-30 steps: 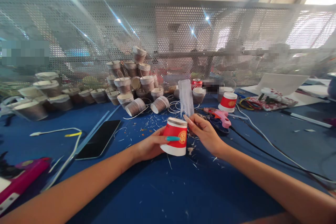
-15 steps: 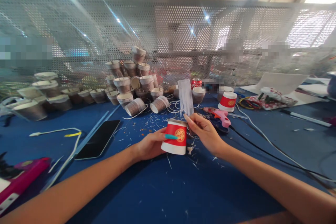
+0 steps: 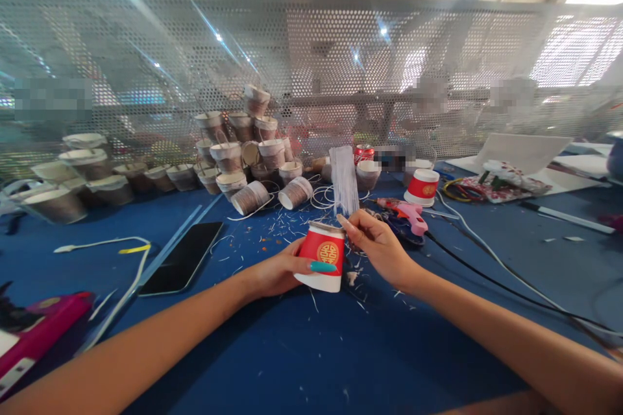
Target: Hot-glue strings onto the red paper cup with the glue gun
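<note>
My left hand grips a red paper cup turned upside down, with a gold emblem and a white rim, held just above the blue table. My right hand sits right beside the cup, fingers curled, its fingertips pinched at the cup's upper edge on something thin that I cannot make out. A bundle of white strands stands just behind the cup.
A pile of string-wrapped cups sits at the back, more at left. A phone, a pink glue gun with its black cord, a second red cup, a soda can and a perforated metal screen surround me.
The cup has turned in my left hand, so the gold emblem has moved leftward to face me, and it has tilted slightly. My right hand stays at the cup's top edge.
</note>
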Demonstrator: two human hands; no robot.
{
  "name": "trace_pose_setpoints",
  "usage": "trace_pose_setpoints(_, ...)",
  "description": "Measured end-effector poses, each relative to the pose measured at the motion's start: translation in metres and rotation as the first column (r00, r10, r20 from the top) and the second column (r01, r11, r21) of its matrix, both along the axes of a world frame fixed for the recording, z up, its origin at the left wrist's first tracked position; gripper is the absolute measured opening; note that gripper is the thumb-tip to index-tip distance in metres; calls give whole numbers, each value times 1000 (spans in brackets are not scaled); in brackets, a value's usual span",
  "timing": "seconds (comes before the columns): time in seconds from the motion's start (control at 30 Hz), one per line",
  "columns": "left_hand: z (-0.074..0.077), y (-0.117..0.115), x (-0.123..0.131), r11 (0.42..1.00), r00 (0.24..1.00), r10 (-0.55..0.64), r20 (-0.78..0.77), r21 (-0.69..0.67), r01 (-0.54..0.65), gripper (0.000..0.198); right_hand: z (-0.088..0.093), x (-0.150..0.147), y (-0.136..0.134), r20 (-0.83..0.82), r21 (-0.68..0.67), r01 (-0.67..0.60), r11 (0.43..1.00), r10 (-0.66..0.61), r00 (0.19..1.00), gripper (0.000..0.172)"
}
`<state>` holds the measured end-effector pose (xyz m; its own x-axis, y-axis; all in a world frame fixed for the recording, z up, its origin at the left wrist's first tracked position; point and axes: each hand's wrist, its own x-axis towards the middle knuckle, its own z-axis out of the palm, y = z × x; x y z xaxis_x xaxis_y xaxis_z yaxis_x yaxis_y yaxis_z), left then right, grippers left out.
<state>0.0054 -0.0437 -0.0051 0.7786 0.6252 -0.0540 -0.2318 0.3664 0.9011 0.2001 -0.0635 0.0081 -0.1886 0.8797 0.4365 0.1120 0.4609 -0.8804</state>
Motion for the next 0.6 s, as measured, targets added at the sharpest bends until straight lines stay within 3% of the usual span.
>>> trace_pose_setpoints(0.23, 2, -2, 2, 1000, 1000, -5, 25, 14, 5, 55, 3, 4, -1, -26, -32, 23, 999, -24, 999, 39)
trace_pose_setpoints(0.33, 3, -1, 4, 996, 996, 78, 48, 34, -80, 57, 0, 16, 8, 40, 37, 240, 970, -241, 970, 37)
trace_pose_setpoints(0.4, 3, 1, 6, 976, 978, 196, 75, 82, -201, 58, -2, 26, 17, 117, 92, 427, 900, -436, 892, 36)
trace_pose_setpoints(0.5, 3, 5, 6, 901, 909, 400, 113, 130, -413, 61, -3, 39, 28, 254, 155, 568, 809, -588, 768, 37)
trace_pose_setpoints(0.6, 2, 10, 6, 856, 858, 501, 108, 81, -510, 60, -1, 49, 30, 460, 282, 677, 679, -715, 526, 25)
